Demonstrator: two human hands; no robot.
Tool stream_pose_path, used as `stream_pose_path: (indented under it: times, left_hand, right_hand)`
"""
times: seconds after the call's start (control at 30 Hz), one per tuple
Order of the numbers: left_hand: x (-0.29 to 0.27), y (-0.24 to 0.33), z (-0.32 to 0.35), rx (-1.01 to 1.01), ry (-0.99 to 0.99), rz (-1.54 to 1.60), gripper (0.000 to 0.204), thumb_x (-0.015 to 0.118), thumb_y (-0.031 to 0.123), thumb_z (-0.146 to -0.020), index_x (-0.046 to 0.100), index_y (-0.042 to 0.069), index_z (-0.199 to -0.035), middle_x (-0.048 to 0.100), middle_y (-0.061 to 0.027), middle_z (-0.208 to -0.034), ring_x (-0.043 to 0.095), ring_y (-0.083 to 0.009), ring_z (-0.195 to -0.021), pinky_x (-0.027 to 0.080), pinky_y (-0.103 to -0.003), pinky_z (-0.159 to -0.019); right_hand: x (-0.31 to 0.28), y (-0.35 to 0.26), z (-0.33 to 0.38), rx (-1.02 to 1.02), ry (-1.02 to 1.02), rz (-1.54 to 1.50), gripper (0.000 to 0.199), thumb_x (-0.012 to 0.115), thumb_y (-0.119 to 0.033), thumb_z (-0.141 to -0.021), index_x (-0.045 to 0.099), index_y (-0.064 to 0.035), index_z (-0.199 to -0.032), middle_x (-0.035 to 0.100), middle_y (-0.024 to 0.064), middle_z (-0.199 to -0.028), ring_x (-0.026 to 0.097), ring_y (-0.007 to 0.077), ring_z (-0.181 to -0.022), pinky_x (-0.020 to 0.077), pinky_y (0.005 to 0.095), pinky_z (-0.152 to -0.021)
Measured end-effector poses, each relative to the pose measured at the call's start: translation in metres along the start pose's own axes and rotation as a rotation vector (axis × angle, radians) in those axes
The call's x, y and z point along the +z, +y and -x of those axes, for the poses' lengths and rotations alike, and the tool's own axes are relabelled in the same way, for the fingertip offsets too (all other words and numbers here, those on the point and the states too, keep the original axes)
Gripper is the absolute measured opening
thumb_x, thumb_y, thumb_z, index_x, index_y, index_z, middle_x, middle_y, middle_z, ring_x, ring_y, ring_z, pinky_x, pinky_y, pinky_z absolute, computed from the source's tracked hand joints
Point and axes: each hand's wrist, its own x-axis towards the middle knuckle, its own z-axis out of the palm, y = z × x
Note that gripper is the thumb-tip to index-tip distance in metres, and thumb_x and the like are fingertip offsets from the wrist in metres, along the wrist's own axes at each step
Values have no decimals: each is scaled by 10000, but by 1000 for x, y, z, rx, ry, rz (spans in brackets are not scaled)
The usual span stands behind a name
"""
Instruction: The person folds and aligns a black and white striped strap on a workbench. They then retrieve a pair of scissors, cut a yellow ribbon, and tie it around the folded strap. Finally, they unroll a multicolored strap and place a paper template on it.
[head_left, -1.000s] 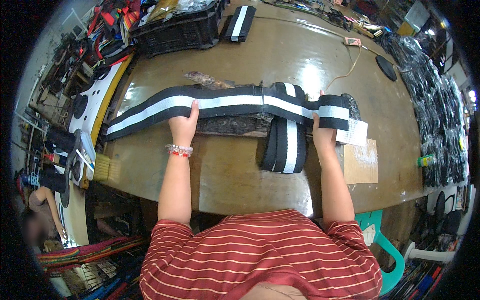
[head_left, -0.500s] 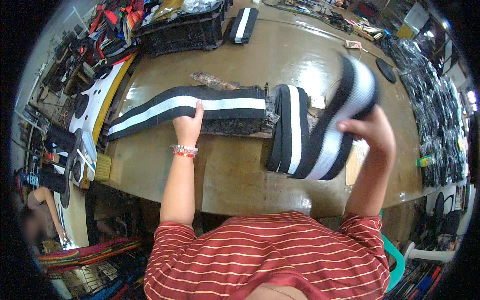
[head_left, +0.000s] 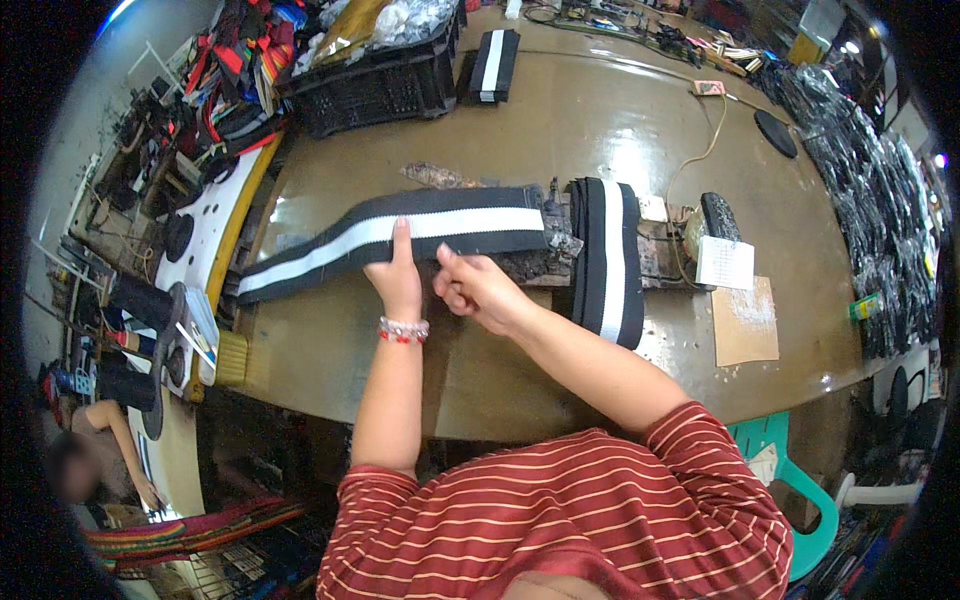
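A long black knit band with a white stripe [head_left: 330, 248] lies flat across the brown table [head_left: 330, 350], running from the left edge toward the middle. My left hand [head_left: 398, 278] presses down on its near edge, index finger stretched onto the white stripe. Just to the right, my right hand [head_left: 478, 288] has its fingers curled, thumb at the band's near edge; nothing shows inside it. The band's right end joins a folded stack of the same striped band [head_left: 606, 258], lying crosswise over a dark scorched pad [head_left: 520, 265].
A black crate [head_left: 380, 85] and another folded striped band [head_left: 493, 62] sit at the far side. A paper sheet [head_left: 725, 262], cardboard [head_left: 745, 320] and a cable lie right. Black bags [head_left: 880, 200] line the right edge. Another person [head_left: 90, 450] sits lower left.
My right hand laid the lifted loop of band onto the folded stack, let go, and moved left beside my left hand. My left hand stayed pressed on the band.
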Motion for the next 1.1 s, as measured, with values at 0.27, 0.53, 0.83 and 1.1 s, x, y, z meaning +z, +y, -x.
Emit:
stream_pose_path:
  times: [0.27,0.53,0.83,1.1]
  left_hand:
    - [2,16,16,-343,-119,726,214,568,225,-899,582,50,-1022,601,-43,-1004,570,-153,-926,462,-303,-807]
    - [-15,-4,-25,7,-59,29,233,644,143,-857,604,-66,-952,639,-61,-956,564,-103,-842,446,-265,-766]
    - [-25,-12,-32,261,-57,-659,438,680,260,-831,547,-104,-627,534,-26,-523,411,-82,-480,380,-311,-468]
    - [-27,-30,-30,392,-119,-442,214,630,135,-844,607,-78,-838,661,-120,-821,622,-199,-759,470,-330,-726]
  right_hand:
    - [-3,-70,45,-431,402,663,429,617,-373,-868,523,-25,-1102,596,71,-908,597,136,-625,483,268,-574]
    - [-110,-147,134,-634,943,807,458,516,-234,-939,390,-200,-1378,571,33,-1059,449,85,-508,437,240,-513]
    - [-135,-124,121,-661,961,1281,555,474,-38,-911,336,-244,-1407,541,37,-1024,396,89,-524,409,235,-501]
    - [-152,-90,115,-530,898,967,620,482,52,-874,355,-257,-1397,536,35,-1090,389,73,-501,422,209,-457]
